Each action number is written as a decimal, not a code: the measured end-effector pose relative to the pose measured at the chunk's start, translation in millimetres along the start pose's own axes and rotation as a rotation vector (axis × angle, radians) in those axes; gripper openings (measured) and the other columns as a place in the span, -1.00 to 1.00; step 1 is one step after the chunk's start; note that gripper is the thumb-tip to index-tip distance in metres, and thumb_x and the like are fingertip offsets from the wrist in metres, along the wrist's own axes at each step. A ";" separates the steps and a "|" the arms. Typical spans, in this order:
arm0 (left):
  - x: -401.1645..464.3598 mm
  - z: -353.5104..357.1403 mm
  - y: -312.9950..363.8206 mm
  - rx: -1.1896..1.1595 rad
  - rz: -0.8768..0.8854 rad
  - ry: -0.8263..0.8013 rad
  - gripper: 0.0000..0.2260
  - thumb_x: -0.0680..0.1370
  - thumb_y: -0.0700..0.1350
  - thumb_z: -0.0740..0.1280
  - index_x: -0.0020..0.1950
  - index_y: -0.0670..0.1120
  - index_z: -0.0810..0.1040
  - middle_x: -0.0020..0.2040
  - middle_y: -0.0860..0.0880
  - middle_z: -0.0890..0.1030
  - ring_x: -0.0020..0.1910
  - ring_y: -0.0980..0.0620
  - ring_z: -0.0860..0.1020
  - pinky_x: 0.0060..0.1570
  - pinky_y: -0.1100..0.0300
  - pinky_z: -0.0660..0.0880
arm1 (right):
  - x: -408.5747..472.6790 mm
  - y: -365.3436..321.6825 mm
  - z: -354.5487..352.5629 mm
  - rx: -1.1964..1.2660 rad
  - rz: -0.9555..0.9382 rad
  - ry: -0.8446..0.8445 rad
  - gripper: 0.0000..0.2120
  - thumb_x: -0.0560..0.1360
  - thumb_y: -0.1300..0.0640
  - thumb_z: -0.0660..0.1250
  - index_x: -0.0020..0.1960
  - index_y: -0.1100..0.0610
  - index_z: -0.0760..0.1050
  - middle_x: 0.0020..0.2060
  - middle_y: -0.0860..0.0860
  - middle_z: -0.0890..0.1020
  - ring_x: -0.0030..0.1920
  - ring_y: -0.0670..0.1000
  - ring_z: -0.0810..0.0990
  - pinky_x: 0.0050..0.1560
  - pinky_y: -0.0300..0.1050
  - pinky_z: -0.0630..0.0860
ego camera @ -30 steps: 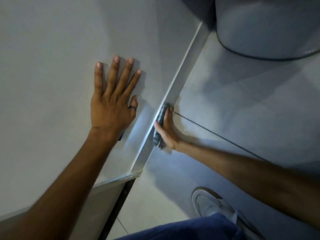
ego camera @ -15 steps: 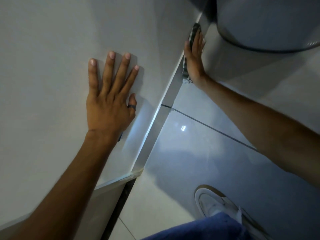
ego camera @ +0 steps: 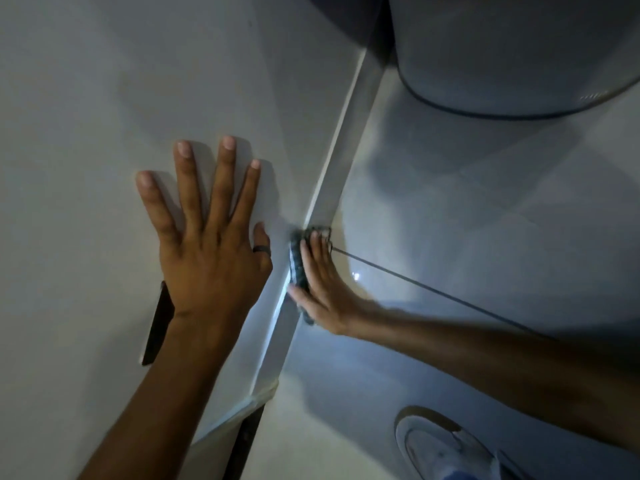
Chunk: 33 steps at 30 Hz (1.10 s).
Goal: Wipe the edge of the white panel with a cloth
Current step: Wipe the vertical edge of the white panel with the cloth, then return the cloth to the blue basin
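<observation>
The white panel (ego camera: 104, 98) fills the left half of the view, and its narrow edge (ego camera: 349, 133) runs diagonally from the upper right down to a corner at the lower middle. My left hand (ego camera: 207, 251) lies flat on the panel face with fingers spread and a dark ring on the thumb. A dark grey cloth (ego camera: 298, 268) is pressed against the lower part of the edge by my right hand (ego camera: 322, 289), whose fingers point up along the edge. Most of the cloth is hidden behind that hand.
A large round white container (ego camera: 519, 57) stands on the glossy tiled floor (ego camera: 485, 237) at the upper right, close to the far end of the edge. My white shoe (ego camera: 446, 448) is at the bottom right. A thin dark object (ego camera: 157, 323) pokes out under my left wrist.
Half a second ago my right hand held the cloth high on the edge near the round container; it has slid back down to the lower part. My left hand stays flat on the panel.
</observation>
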<state>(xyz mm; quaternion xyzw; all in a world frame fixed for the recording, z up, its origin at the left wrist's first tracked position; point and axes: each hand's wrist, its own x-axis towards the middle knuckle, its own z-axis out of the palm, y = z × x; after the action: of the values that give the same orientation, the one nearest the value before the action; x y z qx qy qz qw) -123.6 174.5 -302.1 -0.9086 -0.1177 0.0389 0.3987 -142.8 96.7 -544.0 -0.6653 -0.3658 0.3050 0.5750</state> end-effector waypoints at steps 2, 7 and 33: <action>4.2 4.5 5.5 0.005 0.016 -0.002 -0.33 0.73 0.11 0.12 0.81 0.07 -0.05 0.80 -0.07 -0.17 0.72 -0.24 -0.26 0.48 -0.16 -0.67 | 45.5 -1.0 -24.1 0.021 0.070 0.187 -0.28 0.66 -0.20 0.03 0.59 -0.04 -0.36 0.62 0.09 -0.35 0.61 0.04 -0.42 0.64 0.10 -0.30; 11.8 20.4 24.8 -0.051 0.001 0.018 -0.30 0.74 0.15 0.07 0.81 0.05 -0.17 0.79 -0.07 -0.24 0.67 -0.18 -0.36 0.46 -0.16 -0.68 | 155.4 11.3 -122.4 0.088 0.133 0.715 -0.37 0.68 -0.02 0.14 0.64 0.20 0.02 0.64 0.23 0.10 0.65 0.21 0.05 0.65 0.24 0.04; 62.3 -221.7 -35.9 -0.857 -0.313 -0.433 -0.37 0.78 0.17 0.11 0.80 -0.07 0.09 0.78 -0.20 0.03 0.74 -0.37 -0.04 0.69 -0.34 -0.08 | -20.6 -353.3 -339.1 -0.232 0.258 -0.050 -0.32 0.50 0.53 0.14 0.59 0.27 0.17 0.60 0.26 0.24 0.62 0.26 0.16 0.64 0.15 0.13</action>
<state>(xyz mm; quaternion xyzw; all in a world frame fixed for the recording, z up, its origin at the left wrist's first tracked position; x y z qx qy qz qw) -33.3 54.6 -123.8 -0.9332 -0.3381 0.1145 -0.0425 78.1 -79.1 -143.3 -0.7609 -0.3244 0.3485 0.4410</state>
